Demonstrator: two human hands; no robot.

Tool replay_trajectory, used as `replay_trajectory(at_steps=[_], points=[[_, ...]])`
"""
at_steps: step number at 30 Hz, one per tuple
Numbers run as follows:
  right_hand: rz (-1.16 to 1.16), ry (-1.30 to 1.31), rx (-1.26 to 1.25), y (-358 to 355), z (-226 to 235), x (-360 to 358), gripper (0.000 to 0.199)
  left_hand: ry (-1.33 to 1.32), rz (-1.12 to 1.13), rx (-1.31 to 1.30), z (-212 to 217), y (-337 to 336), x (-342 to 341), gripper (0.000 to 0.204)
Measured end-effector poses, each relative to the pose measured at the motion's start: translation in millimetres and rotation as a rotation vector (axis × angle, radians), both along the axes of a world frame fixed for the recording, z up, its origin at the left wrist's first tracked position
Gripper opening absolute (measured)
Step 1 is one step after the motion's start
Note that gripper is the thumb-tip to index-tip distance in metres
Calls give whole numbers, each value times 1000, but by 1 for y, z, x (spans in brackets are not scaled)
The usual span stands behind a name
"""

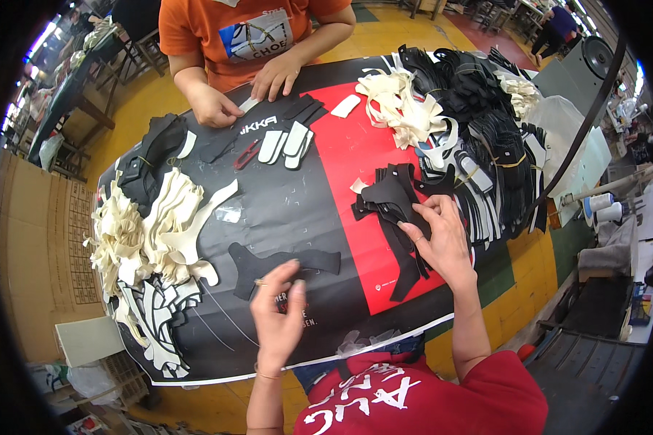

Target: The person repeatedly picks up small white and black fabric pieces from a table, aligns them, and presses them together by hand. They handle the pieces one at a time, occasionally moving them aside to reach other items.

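Note:
My right hand [446,243] is at a stack of black cut fabric pieces [392,192] on the red part of the table cover, its thumb and fingertips pinching the edge of a black piece. Slightly blurred, my left hand [277,315] hovers with thumb and fingers apart and nothing visible in it. Just beyond it, a single dark curved fabric piece [308,261] lies flat on the black part of the cover. Across the table, a co-worker's hands [221,105] handle a small pale strip [249,106] beside several white pads [295,141].
Cream fabric pieces [174,217] and white-edged black strips [159,322] pile up on the left. At the right are bundled black pieces [497,138] and cream scraps [406,109]. A small clear plastic bit [228,214] lies mid-table. A dark cable [595,109] hangs at right.

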State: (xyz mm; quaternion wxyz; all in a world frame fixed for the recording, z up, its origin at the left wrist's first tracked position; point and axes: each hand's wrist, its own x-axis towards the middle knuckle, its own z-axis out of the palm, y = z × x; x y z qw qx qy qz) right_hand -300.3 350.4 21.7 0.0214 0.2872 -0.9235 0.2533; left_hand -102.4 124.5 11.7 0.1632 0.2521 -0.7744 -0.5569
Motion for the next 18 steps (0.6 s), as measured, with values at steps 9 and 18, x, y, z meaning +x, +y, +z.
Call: replay_trajectory(at_steps=[9,18], points=[[269,-293,47,21,11,-48,37,175,-541,-584,-7,53,-80,44],[210,208,366,-4,5,-22,27,61,-562,-730,-30,63,-103,53]])
